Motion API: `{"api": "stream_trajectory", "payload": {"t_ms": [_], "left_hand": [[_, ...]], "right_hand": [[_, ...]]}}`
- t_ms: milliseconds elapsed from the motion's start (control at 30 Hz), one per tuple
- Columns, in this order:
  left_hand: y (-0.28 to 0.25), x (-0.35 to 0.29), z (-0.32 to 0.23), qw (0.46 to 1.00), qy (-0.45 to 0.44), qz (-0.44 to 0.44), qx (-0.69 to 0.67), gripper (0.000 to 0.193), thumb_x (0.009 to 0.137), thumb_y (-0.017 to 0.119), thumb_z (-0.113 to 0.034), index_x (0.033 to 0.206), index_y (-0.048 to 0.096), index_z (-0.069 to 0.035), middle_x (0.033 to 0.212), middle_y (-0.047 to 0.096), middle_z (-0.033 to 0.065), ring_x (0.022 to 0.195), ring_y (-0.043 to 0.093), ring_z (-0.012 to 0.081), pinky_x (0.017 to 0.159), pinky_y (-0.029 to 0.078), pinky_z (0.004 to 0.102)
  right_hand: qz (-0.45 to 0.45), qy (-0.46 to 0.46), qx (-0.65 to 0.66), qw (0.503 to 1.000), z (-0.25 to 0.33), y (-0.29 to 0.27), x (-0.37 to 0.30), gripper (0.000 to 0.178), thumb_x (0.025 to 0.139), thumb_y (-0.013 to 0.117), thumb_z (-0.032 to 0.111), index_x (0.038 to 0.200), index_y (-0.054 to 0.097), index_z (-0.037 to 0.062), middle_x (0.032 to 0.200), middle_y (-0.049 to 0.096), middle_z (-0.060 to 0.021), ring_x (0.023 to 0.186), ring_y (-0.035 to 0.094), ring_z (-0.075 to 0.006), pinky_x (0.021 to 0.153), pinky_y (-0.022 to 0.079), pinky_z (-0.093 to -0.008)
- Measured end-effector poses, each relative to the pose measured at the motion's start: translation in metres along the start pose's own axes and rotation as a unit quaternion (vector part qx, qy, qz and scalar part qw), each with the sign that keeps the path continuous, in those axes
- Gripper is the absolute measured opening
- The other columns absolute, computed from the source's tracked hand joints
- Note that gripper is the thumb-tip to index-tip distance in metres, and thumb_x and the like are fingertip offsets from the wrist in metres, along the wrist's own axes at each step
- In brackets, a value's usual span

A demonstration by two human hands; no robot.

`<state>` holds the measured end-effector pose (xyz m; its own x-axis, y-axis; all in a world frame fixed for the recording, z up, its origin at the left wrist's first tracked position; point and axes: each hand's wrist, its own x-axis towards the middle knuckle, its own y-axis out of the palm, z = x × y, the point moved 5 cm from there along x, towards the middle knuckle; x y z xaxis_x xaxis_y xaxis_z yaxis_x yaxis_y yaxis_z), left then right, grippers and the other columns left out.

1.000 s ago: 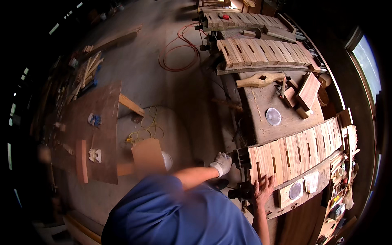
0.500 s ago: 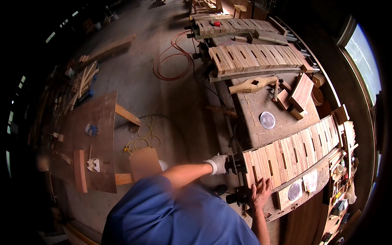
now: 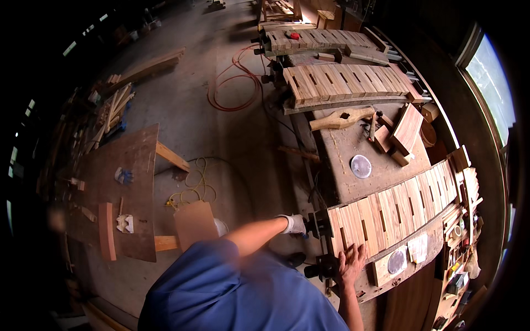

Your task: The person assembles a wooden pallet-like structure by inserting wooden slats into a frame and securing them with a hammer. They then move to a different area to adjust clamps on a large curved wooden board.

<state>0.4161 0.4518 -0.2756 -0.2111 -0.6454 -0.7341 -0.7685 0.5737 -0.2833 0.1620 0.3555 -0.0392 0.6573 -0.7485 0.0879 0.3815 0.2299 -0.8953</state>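
My left hand (image 3: 293,224), in a white work glove, is closed at the end of a dark clamp (image 3: 314,223), around what looks like its handle; the fingertips are partly hidden. My bare right hand (image 3: 351,263) lies with fingers apart on the near left edge of a row of slotted wood strips (image 3: 395,211). These strips sit side by side in a slightly curved panel on the bench. Just below the left end of the row, close to my right wrist, a second black clamp end (image 3: 320,269) sticks out.
Two similar strip panels lie farther back, one being the middle panel (image 3: 348,83). Between panels are a shaped wooden piece (image 3: 342,118), wood blocks (image 3: 407,129) and a round pale disc (image 3: 361,166). Leftward stands a brown board table (image 3: 138,193); a red hose (image 3: 234,107) coils on the floor.
My gloved left hand has turned a little at the clamp end. My right hand stays on the strips, and the whole view has shifted slightly.
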Motion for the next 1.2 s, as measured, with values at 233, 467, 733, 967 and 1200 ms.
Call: {"api": "stream_trajectory", "payload": {"t_ms": [233,467,733,967,1200], "left_hand": [[-0.019,-0.101,-0.096,0.938,-0.051,-0.238,0.247,0.025,0.083,0.057,-0.013,0.1,0.072,-0.001,0.092,0.073,0.015,0.091,0.07,0.0327,0.074,0.052,0.0456],[-0.011,-0.111,-0.086,0.905,-0.067,-0.406,0.11,0.038,0.084,0.064,-0.019,0.118,0.063,0.0,0.105,0.069,0.0204,0.096,0.067,0.0343,0.087,0.051,0.0466],[-0.036,-0.111,-0.046,0.924,-0.004,-0.095,-0.37,0.053,0.083,0.079,-0.029,0.127,0.061,-0.003,0.094,0.072,0.0105,0.077,0.07,0.0194,0.069,0.059,0.0393],[-0.028,-0.143,-0.111,0.89,-0.09,-0.354,0.271,0.049,0.082,0.073,-0.038,0.117,0.06,-0.006,0.113,0.066,0.015,0.113,0.06,0.0298,0.094,0.047,0.0409],[-0.048,-0.167,-0.104,0.921,-0.02,-0.388,0.032,0.047,0.087,0.068,-0.03,0.124,0.055,-0.005,0.116,0.064,0.0177,0.109,0.06,0.0332,0.092,0.049,0.0402]], "right_hand": [[-0.013,0.016,0.004,1.0,-0.002,-0.002,-0.006,0.062,0.089,0.068,0.034,0.14,0.05,0.0036,0.152,0.036,-0.0299,0.142,0.029,-0.0488,0.116,0.025,-0.0555],[-0.01,0.027,0.013,0.999,0.0,-0.005,-0.004,0.06,0.09,0.068,0.034,0.139,0.052,0.0028,0.151,0.036,-0.0297,0.142,0.029,-0.0488,0.117,0.023,-0.0553],[-0.01,0.027,0.0,1.0,0.001,-0.006,-0.004,0.059,0.089,0.069,0.034,0.137,0.053,0.0027,0.152,0.036,-0.0282,0.143,0.03,-0.0468,0.117,0.025,-0.0537],[-0.021,0.018,0.004,1.0,0.002,-0.005,-0.004,0.059,0.089,0.068,0.034,0.137,0.053,0.0019,0.15,0.038,-0.029,0.141,0.032,-0.048,0.116,0.025,-0.0546],[-0.022,0.019,0.005,1.0,-0.003,-0.002,-0.005,0.059,0.089,0.069,0.032,0.137,0.053,0.0018,0.15,0.038,-0.0292,0.141,0.032,-0.0483,0.116,0.025,-0.0542]]}}
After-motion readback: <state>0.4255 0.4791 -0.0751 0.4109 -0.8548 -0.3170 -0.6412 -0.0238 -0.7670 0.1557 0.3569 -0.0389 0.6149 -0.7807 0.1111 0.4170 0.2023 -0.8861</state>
